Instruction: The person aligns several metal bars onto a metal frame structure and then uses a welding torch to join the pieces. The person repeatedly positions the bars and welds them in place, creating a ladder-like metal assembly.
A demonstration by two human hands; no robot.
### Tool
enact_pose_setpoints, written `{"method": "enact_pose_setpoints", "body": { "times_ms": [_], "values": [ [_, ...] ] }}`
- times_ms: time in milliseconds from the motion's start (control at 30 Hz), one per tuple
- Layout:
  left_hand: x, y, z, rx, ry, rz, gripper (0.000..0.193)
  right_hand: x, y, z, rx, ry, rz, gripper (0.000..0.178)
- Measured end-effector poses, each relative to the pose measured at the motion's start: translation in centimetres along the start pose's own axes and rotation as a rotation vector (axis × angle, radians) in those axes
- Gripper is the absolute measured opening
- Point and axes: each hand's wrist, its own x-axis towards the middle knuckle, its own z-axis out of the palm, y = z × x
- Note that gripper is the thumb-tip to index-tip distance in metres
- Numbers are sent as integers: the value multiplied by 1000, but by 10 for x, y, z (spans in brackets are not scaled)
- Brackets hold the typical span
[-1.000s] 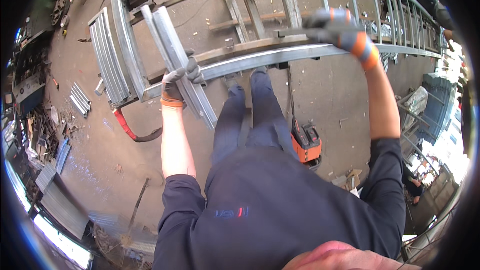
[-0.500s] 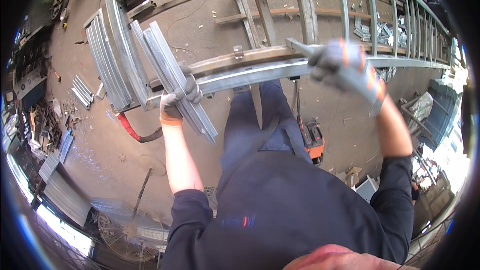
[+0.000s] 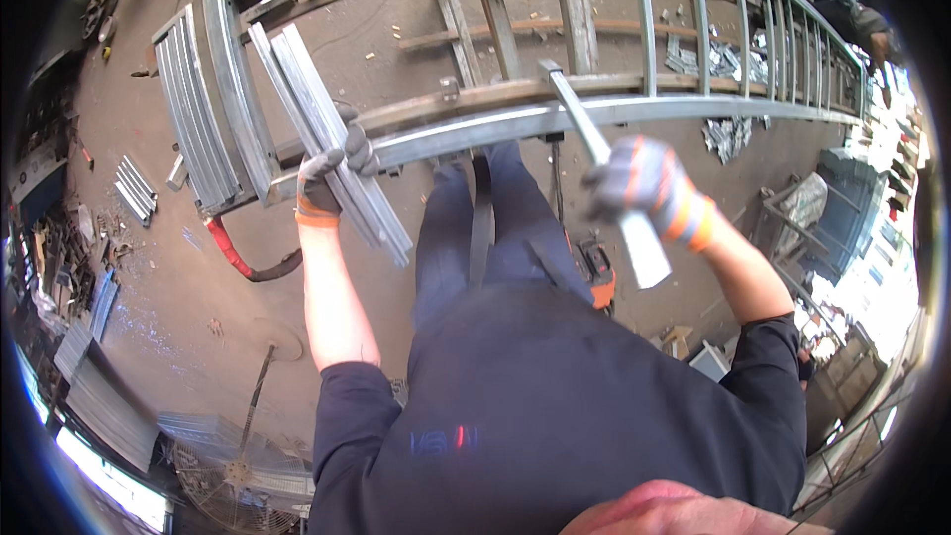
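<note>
Sweeping from ten o'clock round to two o'clock, a long silver-grey metal frame [image 3: 684, 107] with slim upright bars at its right end reaches across the upper view. At six o'clock spreads the person's dark, short-sleeved shirt [image 3: 555, 386]. Out at ten o'clock, beyond the frame's left end, lies a stack of long, ribbed, silver metal strips [image 3: 198, 114]. Between seven and eight o'clock stands a round, wire-caged fan [image 3: 236, 476].

Nearer the centre, at ten o'clock, a bundle of narrow, silver metal profiles [image 3: 319, 94] slants down to the right, its middle crossing the frame's near rail. At two o'clock, a single flat, pale-silver metal bar [image 3: 582, 121] tilts from upper left to lower right; its upper end overlaps the same rail, and whether it touches cannot be told.

Between two and three o'clock, the right hand [image 3: 642, 178], in a grey glove banded with orange, is closed around that bar. At ten o'clock, the left hand [image 3: 321, 180], in a grey glove with an orange cuff, pinches the bundle between thumb and fingers. Towards nine o'clock curves a dark hose [image 3: 230, 250], partly wrapped in red.
</note>
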Motion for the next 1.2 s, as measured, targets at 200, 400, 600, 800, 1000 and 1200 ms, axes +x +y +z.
{"method": "enact_pose_setpoints", "body": {
  "times_ms": [200, 400, 600, 800, 1000, 1200],
  "values": [
    [-4, -1, -1, -183, 6, -91, 65, 10, 36, -55, 375, 88, 664, 14],
    [-3, 0, -6, -98, -36, -58, 61, 14, -13, -9, 188, 97, 229, 13],
    [-3, -2, -17, -175, -94, -68, 66, 40, -8, -28, -199, -9, -36, 11],
    [-4, 0, -15, -127, -84, -53, 66, -4, 119, -132, 580, 916, 330, 34],
    [-5, 0, -3, -47, 2, -40, 68, -4, 87, -102, 601, 784, 507, 30],
    [-5, -1, -3, -110, -7, -52, 68, 29, 117, -75, 695, 500, 515, 31]
  ]
}}
